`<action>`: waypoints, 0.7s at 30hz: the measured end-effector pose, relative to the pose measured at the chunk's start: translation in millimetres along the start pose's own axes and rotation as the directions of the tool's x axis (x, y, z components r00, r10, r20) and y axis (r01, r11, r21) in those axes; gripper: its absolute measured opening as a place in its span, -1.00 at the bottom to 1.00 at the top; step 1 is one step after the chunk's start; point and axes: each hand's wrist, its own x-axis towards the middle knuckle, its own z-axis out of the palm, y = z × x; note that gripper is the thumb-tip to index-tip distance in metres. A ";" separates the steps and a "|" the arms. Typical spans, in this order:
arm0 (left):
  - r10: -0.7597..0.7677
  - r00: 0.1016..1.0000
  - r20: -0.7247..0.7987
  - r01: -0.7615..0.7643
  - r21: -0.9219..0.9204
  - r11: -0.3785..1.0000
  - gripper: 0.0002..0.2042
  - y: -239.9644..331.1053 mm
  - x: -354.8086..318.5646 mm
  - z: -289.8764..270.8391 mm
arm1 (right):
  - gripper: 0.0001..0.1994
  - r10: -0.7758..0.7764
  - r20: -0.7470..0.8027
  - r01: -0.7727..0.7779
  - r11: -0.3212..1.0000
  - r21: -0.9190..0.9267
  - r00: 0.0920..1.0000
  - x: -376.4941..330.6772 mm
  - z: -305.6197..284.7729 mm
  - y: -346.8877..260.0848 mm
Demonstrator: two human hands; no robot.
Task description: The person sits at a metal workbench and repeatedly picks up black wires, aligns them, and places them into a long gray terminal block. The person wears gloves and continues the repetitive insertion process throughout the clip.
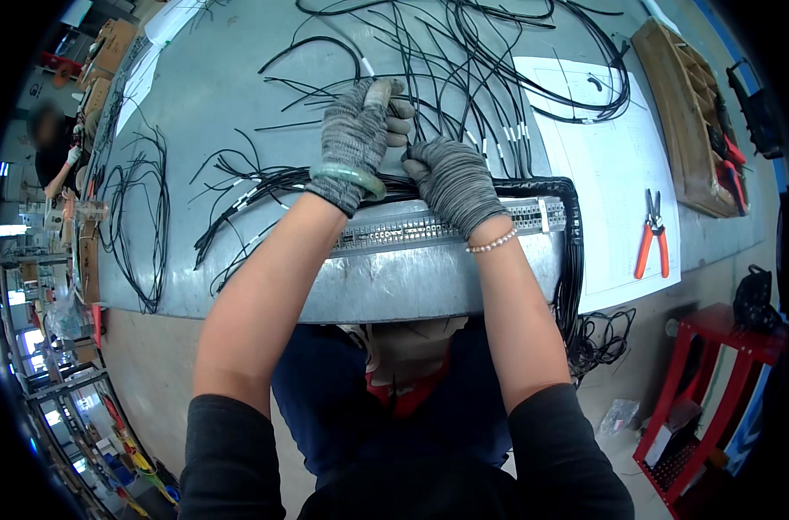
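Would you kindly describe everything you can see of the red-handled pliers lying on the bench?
The red-handled pliers lie flat on the white paper sheet at the right of the grey table, beyond the right hand. The two orange-red handles, seemingly plastic-coated, spread slightly apart toward the person; the short dark metal jaws point away and look closed. Nothing touches them but the paper, and no hand is near.
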 end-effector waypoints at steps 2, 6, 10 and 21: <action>-0.022 1.000 0.003 0.021 0.086 0.996 -0.63 0.4 6.1 4.5 | -0.79 -0.053 0.007 0.053 0.992 -0.113 0.999 -2.1 4.1 -1.8; -0.017 0.994 0.105 -0.006 0.214 0.977 -0.65 12.6 11.5 24.9 | -0.79 -0.006 0.114 0.015 0.997 -0.080 0.993 1.2 -6.8 -4.7; 0.234 0.945 0.227 -0.297 0.303 0.905 -0.57 28.6 8.0 29.8 | -0.76 0.077 0.055 -0.083 0.989 0.124 0.996 -0.6 -25.9 7.3; 0.274 0.833 0.481 -0.552 0.691 0.466 -0.67 40.1 -17.5 43.4 | -0.70 0.323 -0.541 0.084 0.797 0.597 0.777 -27.1 -104.7 -11.5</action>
